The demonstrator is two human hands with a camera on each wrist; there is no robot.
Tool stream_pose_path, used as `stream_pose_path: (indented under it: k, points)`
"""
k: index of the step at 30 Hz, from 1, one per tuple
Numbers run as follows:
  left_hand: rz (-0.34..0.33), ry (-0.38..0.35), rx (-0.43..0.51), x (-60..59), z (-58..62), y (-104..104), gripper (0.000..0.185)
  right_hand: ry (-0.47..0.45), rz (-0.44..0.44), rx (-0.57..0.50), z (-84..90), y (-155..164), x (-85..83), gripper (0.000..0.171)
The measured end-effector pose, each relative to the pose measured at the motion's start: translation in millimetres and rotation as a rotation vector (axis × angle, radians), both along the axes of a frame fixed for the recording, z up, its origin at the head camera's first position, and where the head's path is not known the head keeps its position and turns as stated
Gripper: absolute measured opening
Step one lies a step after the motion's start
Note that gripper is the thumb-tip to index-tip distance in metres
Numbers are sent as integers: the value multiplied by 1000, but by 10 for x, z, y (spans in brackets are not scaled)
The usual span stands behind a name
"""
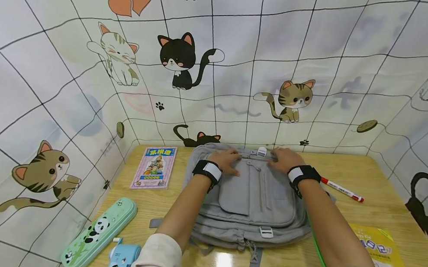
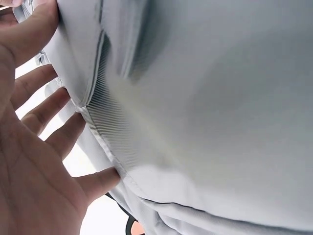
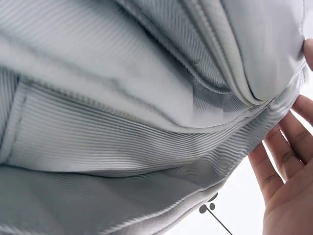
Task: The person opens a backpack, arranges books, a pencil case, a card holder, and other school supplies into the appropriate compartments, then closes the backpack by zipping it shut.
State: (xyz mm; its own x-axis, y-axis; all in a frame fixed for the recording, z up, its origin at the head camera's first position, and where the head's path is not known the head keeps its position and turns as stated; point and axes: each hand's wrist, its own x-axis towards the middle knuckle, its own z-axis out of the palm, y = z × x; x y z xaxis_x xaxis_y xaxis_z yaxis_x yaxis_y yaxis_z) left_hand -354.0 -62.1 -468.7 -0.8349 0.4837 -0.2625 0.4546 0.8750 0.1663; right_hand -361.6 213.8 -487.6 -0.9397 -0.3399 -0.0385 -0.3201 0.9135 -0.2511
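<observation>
With fingers [image 2: 47, 106] spread on left hand [image 1: 225, 160] and right hand [image 1: 288, 159], touching near the far edge of the grey backpack [image 1: 235, 196], laid widest crosswise on the table [image 1: 351, 170], stretching nearward, equally near both

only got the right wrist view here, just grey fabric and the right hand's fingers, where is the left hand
Observer: In the head view, the left hand is on the upper part of the grey backpack, across from the right hand.

Operator: ok and what's lying on the table just past the right wrist

Observer: A red-and-white marker lies there on the table, to the right of the backpack.
</observation>
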Motion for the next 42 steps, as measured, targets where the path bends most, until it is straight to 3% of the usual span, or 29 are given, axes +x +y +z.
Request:
stream_pose_path:
  k: [9,20,25,28,32,36,39,42]
  points:
    - [-4,0,0,-11,-18,-23,73,-26,-21,-12,-6,25,11,57]
    - [-22,38,48,148,121,-60,66,-33,-21,-37,-42,76,72,55]
    - [-16,29,37,95,53,-49,66,-52,-25,-31,-54,80,96,57]
    - [-14,45,41,26,-44,-68,66,18,-5,22,-15,60,126,59]
    - [-18,54,64,19,-84,-113,65,197,101,121,161,-123,289,55]
    - [-23,44,51,43,-75,-172,66,334,304,94,379,-495,655,36]
    - [-23,46,52,42,-90,-211,66,356,461,35,481,-786,994,22]
    - [-19,40,77,41,-105,-220,67,339,606,17,510,-1012,1312,23]
